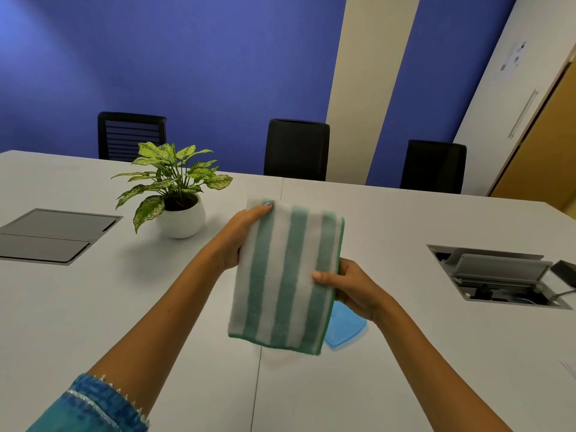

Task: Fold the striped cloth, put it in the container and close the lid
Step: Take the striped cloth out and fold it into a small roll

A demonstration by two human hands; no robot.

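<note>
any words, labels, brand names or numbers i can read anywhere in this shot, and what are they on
No text can be read anywhere in this view.
White sheet on the wall at upper right: dark marks on it, too small and blurred to read.
Striped cloth, held between the left hand and right hand: stripes only, no label in view.
Blue lid under the cloth: no print visible.
White plant pot: plain.

Bare white table point(405, 353) open all round near edge and both sides of arms. Potted plant point(174, 194) stands far left, leaves overhanging table. Closed cable hatch point(53, 235) flush at left edge, no obstruction. Open cable box point(498, 275) at right, flap raised, black adapter point(565, 272) beside. Blue lid point(344, 327) flat under held striped cloth point(286, 275). Three chairs point(296, 149) beyond far edge.
</note>
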